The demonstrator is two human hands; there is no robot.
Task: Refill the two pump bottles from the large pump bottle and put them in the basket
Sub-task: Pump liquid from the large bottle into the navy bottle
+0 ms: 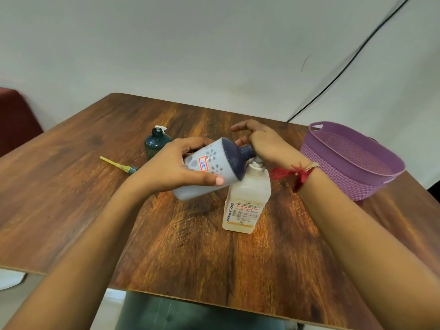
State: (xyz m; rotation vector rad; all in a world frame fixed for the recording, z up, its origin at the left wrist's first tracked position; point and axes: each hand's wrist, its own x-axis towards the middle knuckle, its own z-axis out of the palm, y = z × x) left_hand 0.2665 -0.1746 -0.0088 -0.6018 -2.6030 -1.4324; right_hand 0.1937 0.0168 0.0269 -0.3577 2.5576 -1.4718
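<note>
Wooden surface point(214, 258): brown, streaked grain, carried all items.

Purple basket point(352, 163): stood at the right edge of the surface, nothing seen inside, well apart from the bottles.

Large pump bottle point(247, 203): pale, printed label, upright near the centre. Right hand point(264, 144) lay over its pump head, forefinger and thumb stretched forward. The pump head was mostly hidden beneath the hand, so whether that grip closed round it could not be told.

Grey bottle point(209, 167): flower pattern, dark shoulder and neck, red-edged sticker. Held off the surface, tipped nearly on its side, neck pointing right and ending just beside the large bottle's pump, under the right hand. Left hand point(176, 170) wrapped it, thumb on the near side, fingers on the far side: grip closed on the bottle body.

Dark green bottle point(156, 144): upright behind the left hand, neck open, a white pump head point(160, 128) just behind it.

Loose pump with yellow tube point(119, 164): lay flat on the surface, left of the left hand.

Red thread point(292, 173): tied round the right wrist.
</note>
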